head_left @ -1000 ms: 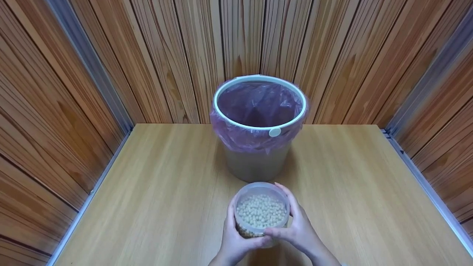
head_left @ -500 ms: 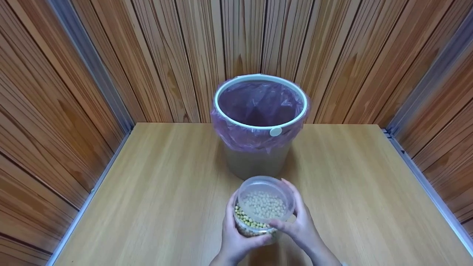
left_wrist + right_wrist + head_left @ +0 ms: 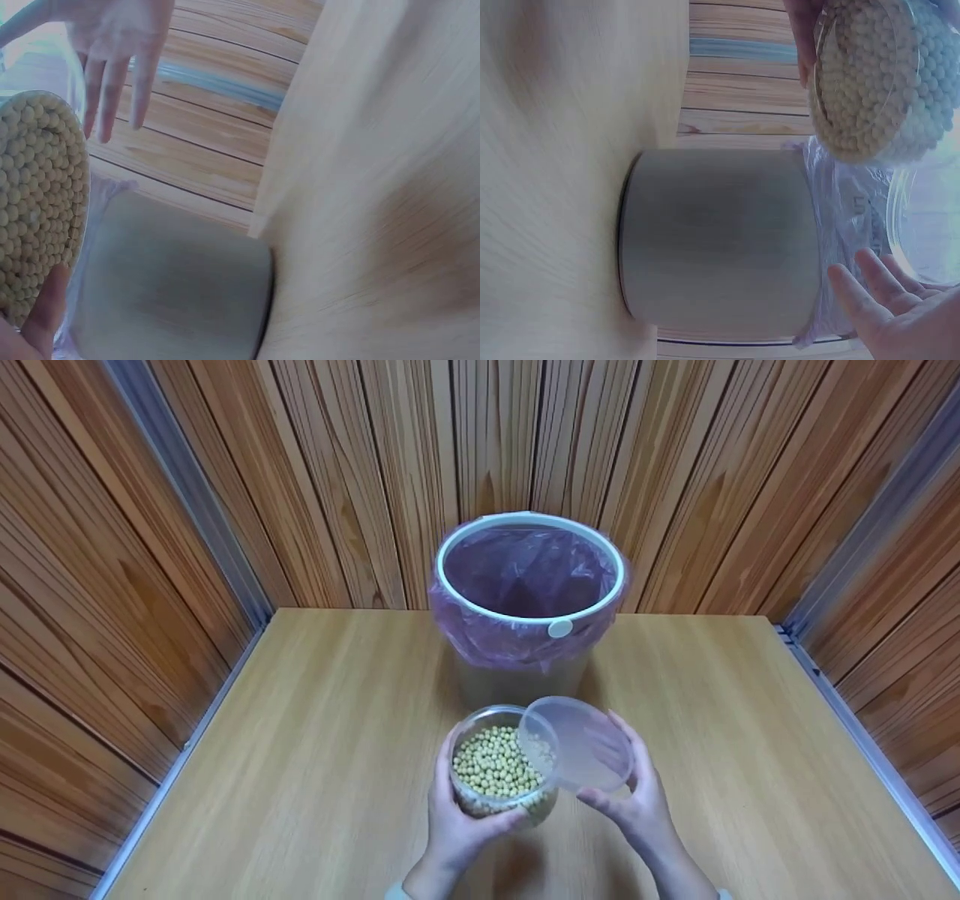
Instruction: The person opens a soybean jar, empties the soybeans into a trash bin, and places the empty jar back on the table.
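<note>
My left hand [image 3: 461, 829] grips a clear plastic jar [image 3: 487, 804] by its side, thumb across the front. Round pale-green dried beans [image 3: 491, 761] fill the jar nearly to its open mouth. The right hand [image 3: 641, 806] holds a translucent round lid [image 3: 589, 742] by its edge, tilted, and it overlaps the jar's right side in the head view. In the right wrist view, the jar's bean-packed base [image 3: 862, 82] hangs above the table, with the lid [image 3: 930, 225] beside it. The left wrist view shows the right hand's fingers [image 3: 112, 90] extended past the jar.
A grey bin [image 3: 517, 682] with a pale rim [image 3: 624, 577] stands just beyond the hands, lined with a purple plastic bag [image 3: 480, 634]. Wood-plank walls [image 3: 360, 487] enclose the wooden table [image 3: 322, 750] at the back and sides, with metal strips [image 3: 862, 712] along the side edges.
The lid has come off the jar and moved to the right in the right hand, uncovering the beans. The left hand has shifted the jar slightly left and toward the bin.
</note>
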Demonstrator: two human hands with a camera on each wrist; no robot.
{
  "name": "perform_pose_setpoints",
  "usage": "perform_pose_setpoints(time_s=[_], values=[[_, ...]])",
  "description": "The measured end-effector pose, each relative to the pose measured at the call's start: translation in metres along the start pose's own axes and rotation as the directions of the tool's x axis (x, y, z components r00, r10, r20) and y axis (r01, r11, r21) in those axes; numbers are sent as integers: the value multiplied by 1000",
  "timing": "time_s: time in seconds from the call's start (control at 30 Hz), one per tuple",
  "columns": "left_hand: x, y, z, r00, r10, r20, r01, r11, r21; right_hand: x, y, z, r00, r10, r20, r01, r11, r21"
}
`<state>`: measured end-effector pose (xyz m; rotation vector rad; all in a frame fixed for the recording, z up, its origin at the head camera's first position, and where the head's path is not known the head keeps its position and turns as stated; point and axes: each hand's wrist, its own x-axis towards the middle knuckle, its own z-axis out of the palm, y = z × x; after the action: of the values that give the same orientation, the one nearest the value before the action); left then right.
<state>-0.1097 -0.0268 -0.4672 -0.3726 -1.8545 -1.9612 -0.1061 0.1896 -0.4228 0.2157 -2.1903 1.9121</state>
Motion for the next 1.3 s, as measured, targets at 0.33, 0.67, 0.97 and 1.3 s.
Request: perform_pose_setpoints(time_s=[0.33, 0.67, 0.97, 1.3], values=[[21, 15, -7, 998, 65, -14, -64, 994, 88, 3, 6, -22, 996, -4, -91, 13, 995, 97], [47, 36, -16, 999, 15, -32, -12, 997, 82, 2, 17, -43, 992, 77, -98, -80, 997, -21], [79, 57, -27, 995, 80, -59, -69, 985, 160, -4, 39, -58, 979, 178, -96, -192, 967, -170], [98, 67, -31, 991, 111, -76, -91, 971, 221, -3, 68, -67, 949, 303, -83, -314, 903, -295]])
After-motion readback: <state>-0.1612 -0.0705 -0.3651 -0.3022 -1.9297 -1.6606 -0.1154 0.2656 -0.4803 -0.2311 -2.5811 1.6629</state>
